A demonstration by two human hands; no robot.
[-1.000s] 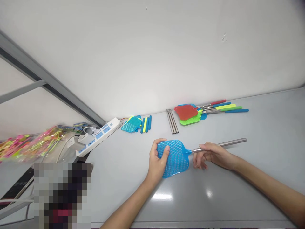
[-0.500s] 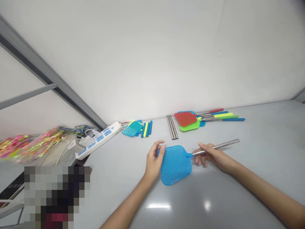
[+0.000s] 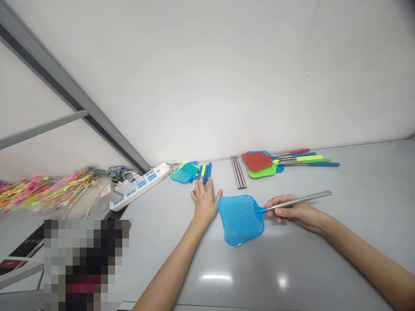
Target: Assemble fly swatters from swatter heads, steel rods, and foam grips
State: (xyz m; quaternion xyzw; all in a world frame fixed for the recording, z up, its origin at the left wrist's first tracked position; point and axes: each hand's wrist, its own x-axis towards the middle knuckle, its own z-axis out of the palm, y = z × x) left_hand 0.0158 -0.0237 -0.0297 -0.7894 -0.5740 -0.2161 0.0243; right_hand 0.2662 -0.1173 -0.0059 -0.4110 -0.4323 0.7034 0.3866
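My right hand (image 3: 288, 209) is closed around the metal rod of a blue fly swatter (image 3: 242, 219), whose mesh head points left and whose rod end is bare. My left hand (image 3: 205, 196) is open, fingers apart, with its fingertips at the near ends of several blue and yellow handle grips (image 3: 204, 170). Whether it touches them I cannot tell. Left of the grips lies a small pile of loose swatter heads (image 3: 184, 172), blue with a yellow one beneath.
Three metal rods (image 3: 239, 172) lie side by side at the back. Right of them is a stack of swatters (image 3: 259, 162) with coloured grips. A white power strip (image 3: 141, 186) with plugs and bags of colourful plastic pieces (image 3: 87, 185) are at the left. A wall rises behind the table (image 3: 259, 276).
My left hand has left the edge of the blue mesh head and moved forward and left to the handle grips. My right hand still holds the swatter, its fingers now closed more around the rod.
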